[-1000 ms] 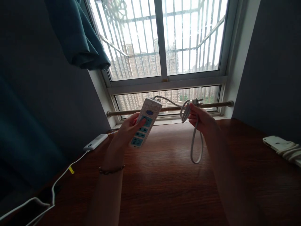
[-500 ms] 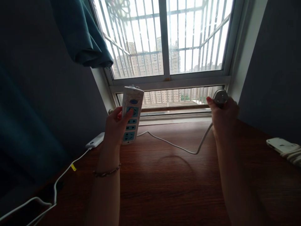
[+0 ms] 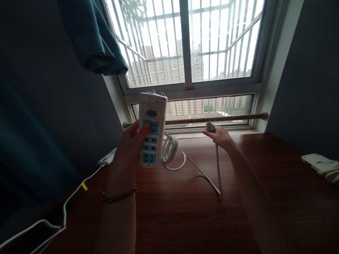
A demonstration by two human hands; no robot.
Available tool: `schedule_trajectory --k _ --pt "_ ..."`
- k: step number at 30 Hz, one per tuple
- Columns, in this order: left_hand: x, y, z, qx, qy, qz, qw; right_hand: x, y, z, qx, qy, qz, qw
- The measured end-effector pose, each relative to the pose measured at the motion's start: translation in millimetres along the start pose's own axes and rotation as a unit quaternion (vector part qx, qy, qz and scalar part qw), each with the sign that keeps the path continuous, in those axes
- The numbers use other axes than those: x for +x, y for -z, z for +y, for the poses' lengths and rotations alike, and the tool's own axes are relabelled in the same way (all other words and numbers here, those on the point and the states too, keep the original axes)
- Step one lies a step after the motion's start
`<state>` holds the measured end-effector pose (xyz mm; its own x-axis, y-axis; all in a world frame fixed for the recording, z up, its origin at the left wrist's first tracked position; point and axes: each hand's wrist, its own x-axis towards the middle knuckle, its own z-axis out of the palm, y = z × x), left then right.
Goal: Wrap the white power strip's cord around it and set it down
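Note:
Upright in my left hand (image 3: 129, 143) is a white power strip (image 3: 159, 106) with blue socket panels. My thumb lies over its top socket, and my other fingers go behind it. My right hand (image 3: 222, 137) is closed around a grey plug (image 3: 210, 127), held up near the window sill. From the plug a white cord (image 3: 202, 173) drops to the wooden surface, bends sharply and runs back toward the strip. Beside the strip's right edge the cord hangs in several loose loops (image 3: 171, 151).
A second white power strip (image 3: 317, 163) with a bundled cord lies at the right. At the left are a small white box (image 3: 107, 157) and its thin cable (image 3: 76, 190) with a yellow tag. A metal rail (image 3: 235, 118) crosses before the barred window; a blue curtain (image 3: 97, 49) hangs upper left.
My right hand has moved left and slightly lower with the plug, closer to the strip. The cord has slackened, and its loops now show beside the strip. The strip has come slightly nearer the camera.

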<state>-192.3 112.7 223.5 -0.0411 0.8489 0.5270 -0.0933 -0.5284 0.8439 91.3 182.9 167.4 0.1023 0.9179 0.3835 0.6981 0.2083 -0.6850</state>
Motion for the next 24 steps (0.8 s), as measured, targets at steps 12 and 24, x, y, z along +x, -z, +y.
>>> schedule_trajectory --k 12,24 --pt "-5 -9.2 3 0.013 -0.027 -0.026 0.999 9 -81 42 0.143 -0.182 -0.216 0.948" --pt "1 -17.1 -11 -0.059 -0.059 -0.01 0.996 -39 -66 -52 0.622 -0.029 -0.384 0.682"
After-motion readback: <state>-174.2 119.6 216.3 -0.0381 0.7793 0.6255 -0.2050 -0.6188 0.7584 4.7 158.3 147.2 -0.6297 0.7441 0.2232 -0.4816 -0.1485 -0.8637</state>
